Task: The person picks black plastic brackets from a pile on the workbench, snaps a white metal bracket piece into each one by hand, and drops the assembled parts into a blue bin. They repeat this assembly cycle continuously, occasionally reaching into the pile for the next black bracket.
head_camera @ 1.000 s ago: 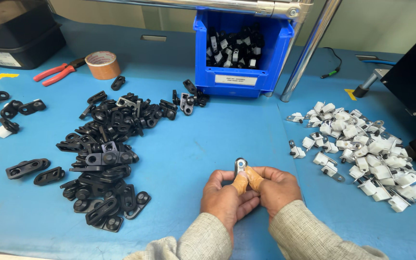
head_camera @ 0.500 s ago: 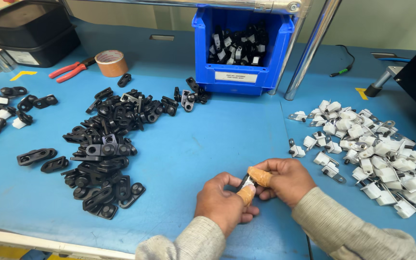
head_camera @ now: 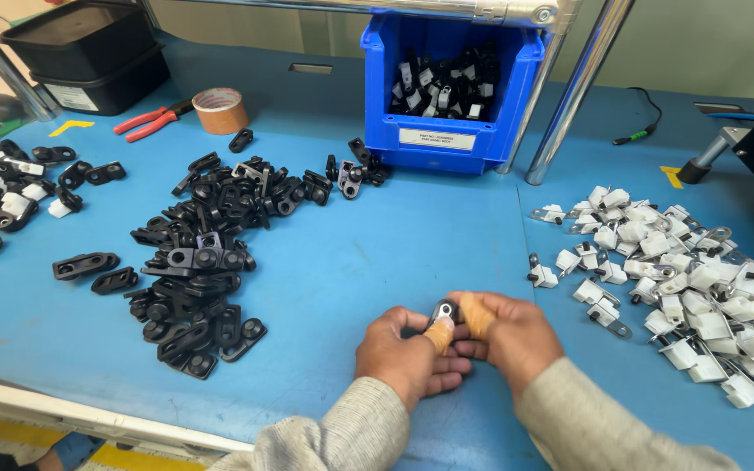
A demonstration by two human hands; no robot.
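Both the left hand (head_camera: pixel 407 358) and right hand (head_camera: pixel 506 336) pinch one small black clip (head_camera: pixel 443 311); squeeze evenly with the taped thumbs, since the black pile (head_camera: pixel 202 253) sits clear at ten o'clock.

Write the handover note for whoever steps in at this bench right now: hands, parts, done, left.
Left hand and right hand together pinch one small black-and-metal clip above the blue table.
Loose black clips are piled to the left, white metal-tabbed pieces to the right.
Done: some parts lie in the blue bin.
Left: both piles remain large.
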